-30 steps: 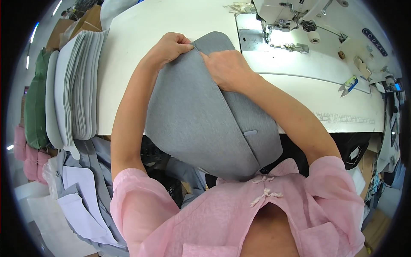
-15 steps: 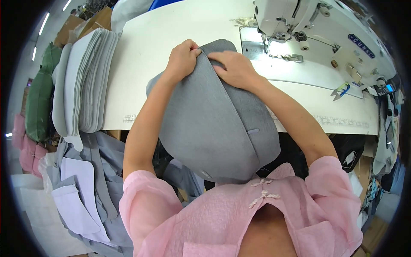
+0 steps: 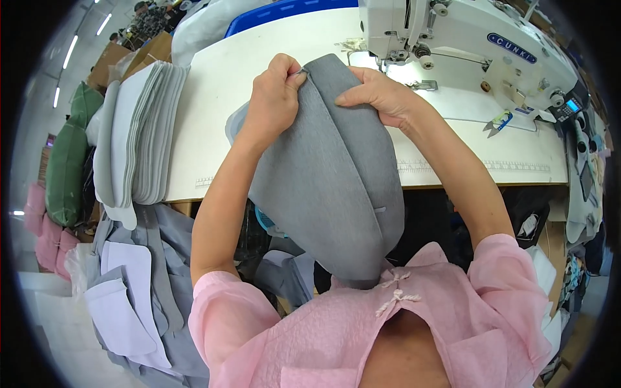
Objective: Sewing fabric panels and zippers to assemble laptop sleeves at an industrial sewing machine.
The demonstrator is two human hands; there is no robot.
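A grey sewn fabric piece (image 3: 317, 174), with a long seam down it and a small pale tab low on that seam, hangs from the table edge toward my lap. At the seam's top end my left hand (image 3: 275, 90) pinches the cloth between thumb and fingers. My right hand (image 3: 378, 97) holds the right edge of the same piece, its thumb on top and the fingers hidden behind the cloth. Just beyond my right hand stands a white sewing machine (image 3: 466, 45), its presser foot area partly behind the fingers.
On the white table (image 3: 220, 155), a stack of grey padded panels (image 3: 145, 136) stands at the left edge. Thread snips (image 3: 498, 123) lie at the right. Loose cut pieces (image 3: 126, 310) hang below left, and a blue bin (image 3: 291, 16) is behind the table.
My right hand has shifted right, from beside the seam to the cloth's outer edge. The fabric's right side has drawn inward and the piece looks narrower. My left hand keeps its pinch.
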